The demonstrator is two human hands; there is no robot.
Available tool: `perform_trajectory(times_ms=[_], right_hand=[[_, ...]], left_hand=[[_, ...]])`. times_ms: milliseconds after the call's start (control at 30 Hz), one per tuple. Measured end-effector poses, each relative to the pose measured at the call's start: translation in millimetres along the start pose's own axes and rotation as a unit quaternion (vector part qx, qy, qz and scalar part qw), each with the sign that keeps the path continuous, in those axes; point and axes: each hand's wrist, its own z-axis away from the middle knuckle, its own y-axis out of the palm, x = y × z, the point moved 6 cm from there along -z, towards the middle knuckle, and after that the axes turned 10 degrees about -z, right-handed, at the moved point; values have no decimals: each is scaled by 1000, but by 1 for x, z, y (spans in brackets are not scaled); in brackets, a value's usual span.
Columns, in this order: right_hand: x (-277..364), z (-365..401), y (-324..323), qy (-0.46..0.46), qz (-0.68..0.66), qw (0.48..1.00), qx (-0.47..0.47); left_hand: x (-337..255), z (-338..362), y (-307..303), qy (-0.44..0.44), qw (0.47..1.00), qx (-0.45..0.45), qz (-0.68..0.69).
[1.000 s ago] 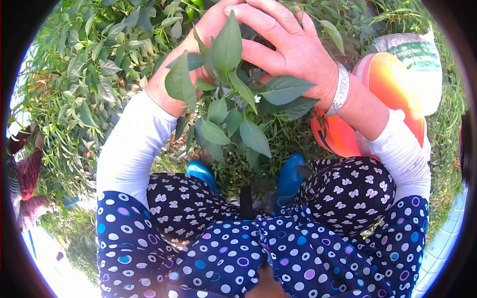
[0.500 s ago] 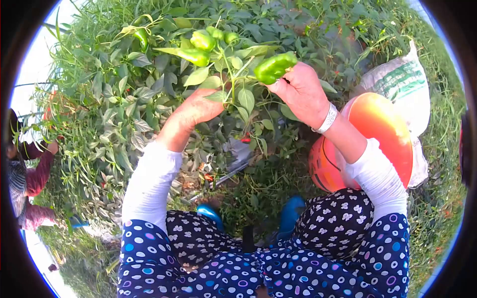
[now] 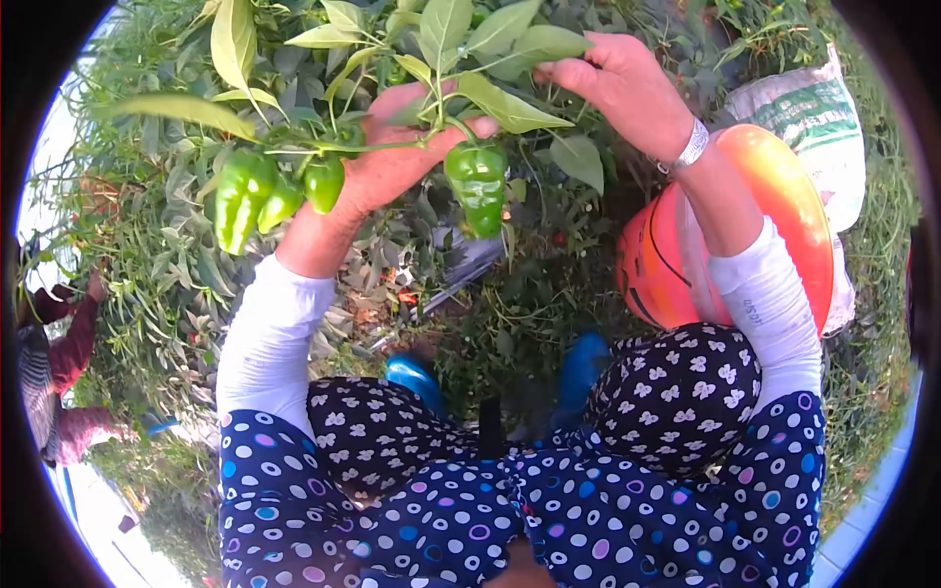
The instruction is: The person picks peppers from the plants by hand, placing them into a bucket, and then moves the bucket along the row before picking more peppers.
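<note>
Grips a pepper branch (image 3: pixel 323 147) in the left hand (image 3: pixel 387 162), fingers (image 3: pixel 461 127) curled shut round the stem, and pinches its leafy twig (image 3: pixel 524 47) at 2 o'clock with the pressed-together fingers (image 3: pixel 569 71) of the right hand (image 3: pixel 632 93). Has one green pepper (image 3: pixel 477 186) hanging at 4 o'clock beside the left hand, a pepper cluster (image 3: pixel 250 196) at 9 o'clock, and an orange bucket (image 3: pixel 774 225) at 5 o'clock of the right hand.

Four green peppers (image 3: pixel 477 186); one orange bucket (image 3: pixel 774 206); one sack (image 3: pixel 814 122); two boots (image 3: pixel 412 372).
</note>
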Motion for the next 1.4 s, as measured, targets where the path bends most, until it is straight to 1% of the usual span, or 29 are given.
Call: perform_trajectory(times_ms=[33, 67, 100, 133, 167, 200, 233, 300, 367, 433, 467, 500, 533, 600, 633, 700, 767, 800, 833, 900, 967, 1033, 1067, 1100, 1167, 1233, 1300, 1367, 1400], right_hand=[[8, -5, 0, 6, -1, 999, 34], [8, -6, -6, 117, -32, 992, 47], [19, -7, -18, 93, -61, 993, 31], [23, -9, -31, 81, -123, 989, 15], [44, -4, -50, 197, -65, 976, -64], [58, -6, -65, 67, 6, 991, -114], [72, -3, -77, 21, 30, 985, -168], [103, 4, -75, 20, 25, 985, -171], [114, 5, -40, 107, 27, 994, -18], [102, 2, -9, 132, 68, 988, 48], [91, 1, 1, 111, 82, 990, 43], [78, 1, 9, 89, 96, 991, 39], [69, 0, 11, 90, 97, 990, 41], [50, 0, 10, 149, -27, 988, 31], [48, 2, 9, 149, -25, 988, 33], [32, 12, 8, 258, -161, 952, 42], [20, 18, 6, 256, -163, 951, 53], [16, 18, 6, 214, -169, 961, 53], [17, 17, 7, 171, -175, 968, 53], [14, 18, 10, 190, -178, 964, 58], [11, 18, 12, 209, -179, 959, 60], [21, 13, 8, 54, 43, 995, 70], [23, 13, 6, -2, 98, 994, 45], [22, 12, 8, 0, 100, 994, 46], [31, 12, 9, -79, 190, 979, 8], [27, 11, 6, -89, 207, 974, -6], [9, 7, -17, -106, 324, 938, -63], [-8, 10, -52, -54, 301, 940, -153], [-13, 12, -65, -36, 237, 953, -185]], left_hand=[[5, 2, -7, 1, 996, -82, -35], [7, 0, -9, -18, 995, -89, 36], [8, -1, -8, -40, 989, -92, 111], [5, -3, -8, -40, 987, -112, 107], [13, -5, -6, -82, 986, -105, 98], [15, -6, -2, -98, 981, -111, 127], [17, -5, 3, -117, 974, -114, 159], [20, -5, 10, -156, 963, -107, 191], [12, -10, 11, -114, 983, -111, 88], [1, -13, 13, -111, 985, -119, 55], [-2, -14, 15, -112, 985, -129, 22], [-2, -15, 17, -48, 984, -166, -41], [0, -16, 18, -64, 985, -157, -40], [3, -15, 17, -80, 985, -151, -37], [7, -15, 19, -91, 989, -117, 26], [9, -14, 20, -101, 987, -81, 91], [-1, -15, 25, -36, 948, 18, 314], [9, -13, 27, -102, 910, 25, 401], [8, -13, 29, -103, 909, 26, 402], [10, -13, 27, -134, 883, -36, 448], [4, -12, 24, -108, 888, -25, 446], [9, -10, 24, -133, 906, -25, 402], [12, -9, 26, -139, 905, -30, 402], [11, -9, 26, -138, 904, -29, 404], [9, -6, 32, -174, 892, 24, 416], [7, -5, 33, -182, 884, 12, 430], [7, -3, 25, -174, 879, -20, 443], [16, -1, 22, -180, 866, -19, 466], [15, -1, 19, -164, 863, -35, 477]])
